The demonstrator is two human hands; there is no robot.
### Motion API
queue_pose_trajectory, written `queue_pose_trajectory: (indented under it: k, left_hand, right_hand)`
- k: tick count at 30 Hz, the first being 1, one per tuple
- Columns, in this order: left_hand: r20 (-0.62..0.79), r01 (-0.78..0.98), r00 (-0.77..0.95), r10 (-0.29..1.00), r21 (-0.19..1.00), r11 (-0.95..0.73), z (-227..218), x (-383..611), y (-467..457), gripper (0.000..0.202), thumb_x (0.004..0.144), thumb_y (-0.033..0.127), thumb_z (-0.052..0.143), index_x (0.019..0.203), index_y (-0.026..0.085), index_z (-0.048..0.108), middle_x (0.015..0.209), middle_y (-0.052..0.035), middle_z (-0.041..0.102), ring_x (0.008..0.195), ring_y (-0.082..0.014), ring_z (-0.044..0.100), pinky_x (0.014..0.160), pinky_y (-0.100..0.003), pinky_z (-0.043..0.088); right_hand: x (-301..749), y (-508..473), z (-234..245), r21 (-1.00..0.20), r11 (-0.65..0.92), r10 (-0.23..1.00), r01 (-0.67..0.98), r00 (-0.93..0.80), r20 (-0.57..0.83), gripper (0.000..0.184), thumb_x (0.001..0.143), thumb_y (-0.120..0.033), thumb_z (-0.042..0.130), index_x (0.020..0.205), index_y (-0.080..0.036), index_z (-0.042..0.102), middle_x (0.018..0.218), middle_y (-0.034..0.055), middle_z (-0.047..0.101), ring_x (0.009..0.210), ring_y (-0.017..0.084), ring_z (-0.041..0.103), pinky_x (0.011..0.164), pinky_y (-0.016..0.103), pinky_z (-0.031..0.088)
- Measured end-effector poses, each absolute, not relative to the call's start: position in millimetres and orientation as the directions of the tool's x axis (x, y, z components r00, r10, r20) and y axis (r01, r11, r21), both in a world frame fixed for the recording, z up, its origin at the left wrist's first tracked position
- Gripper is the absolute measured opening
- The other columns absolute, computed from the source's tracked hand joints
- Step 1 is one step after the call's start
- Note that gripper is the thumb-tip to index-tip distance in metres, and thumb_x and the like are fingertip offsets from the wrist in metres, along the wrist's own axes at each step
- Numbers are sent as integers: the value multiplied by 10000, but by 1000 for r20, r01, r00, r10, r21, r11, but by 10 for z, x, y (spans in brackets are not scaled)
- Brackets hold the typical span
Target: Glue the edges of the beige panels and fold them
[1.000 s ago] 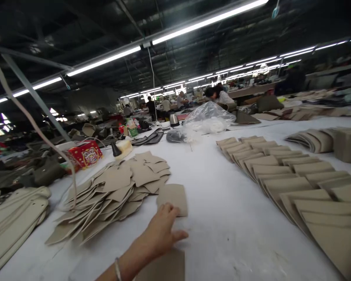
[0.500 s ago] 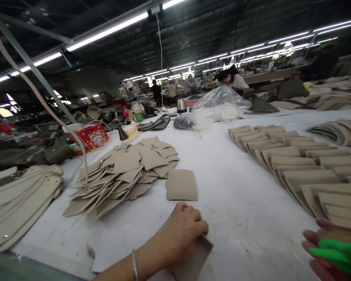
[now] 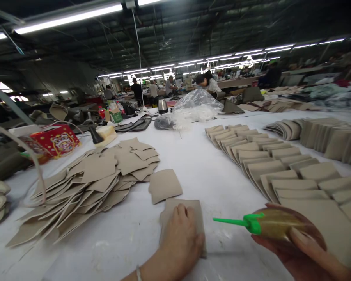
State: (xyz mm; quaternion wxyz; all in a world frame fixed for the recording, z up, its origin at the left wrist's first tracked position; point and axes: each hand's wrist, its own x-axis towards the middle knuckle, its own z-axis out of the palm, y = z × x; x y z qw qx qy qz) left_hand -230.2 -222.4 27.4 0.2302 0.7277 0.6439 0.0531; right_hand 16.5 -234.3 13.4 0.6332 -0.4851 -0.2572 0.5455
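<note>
My left hand (image 3: 183, 234) lies over a flat beige piece (image 3: 197, 210) on the white table, fingers bent and pressed against it, thumb side along its right edge. The piece looks like leather or thick fabric. My right hand (image 3: 304, 249) is closed around a squeeze bottle (image 3: 289, 226) with brownish content and a green cap. Its thin green nozzle (image 3: 229, 221) points left, toward the piece, without touching it. Just beyond my left hand, another beige piece (image 3: 165, 185) lies flat. A loose heap of similar pieces (image 3: 99, 168) is to the left.
Overlapping rows of beige pieces (image 3: 260, 160) fan out on the right, with more stacked pieces (image 3: 330, 136) behind. A red box (image 3: 57, 139), a pale block with a black cone (image 3: 105, 136), a clear plastic bag (image 3: 197, 103) and a kettle (image 3: 163, 106) stand farther back. People work in the distance.
My left hand has set its piece flat beside the other one. The bottle in my right hand has come left and up into view, nozzle turned left. The view has swung right.
</note>
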Motion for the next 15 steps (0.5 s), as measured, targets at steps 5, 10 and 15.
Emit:
queue_pose_trajectory:
  k: [5, 10, 15]
  left_hand:
    - [-302, 947, 140, 943, 320, -38, 426, -2171, -2087, 429, 803, 199, 570, 1206, 57, 527, 1251, -204, 499, 1176, -336, 470, 997, -454, 440]
    - [-319, 961, 122, 940, 275, -32, 492, -2077, -2024, 477, 735, 156, 595, 1195, 43, 536, 1223, -220, 527, 1136, -341, 514, 979, -446, 466]
    - [-308, 973, 115, 944, 225, -45, 460, -2050, -2049, 451, 726, 68, 542, 1175, 34, 564, 1224, -233, 541, 1126, -346, 539, 950, -438, 488]
  right_hand:
    - [166, -2303, 130, -935, -15, 956, -355, 270, -117, 604, 620, -444, 855, 1153, -250, 646, 1026, 127, 726, 900, 372, 704, 744, 466, 624]
    - [207, -2326, 151, -967, 17, 965, -253, 258, -51, 633, 654, -444, 847, 1202, -263, 586, 1012, 113, 733, 887, 332, 711, 783, 414, 605]
    - [218, -2313, 154, -991, 89, 962, -99, 267, 59, 597, 689, -480, 804, 1203, -273, 581, 996, 107, 739, 869, 341, 719, 768, 419, 604]
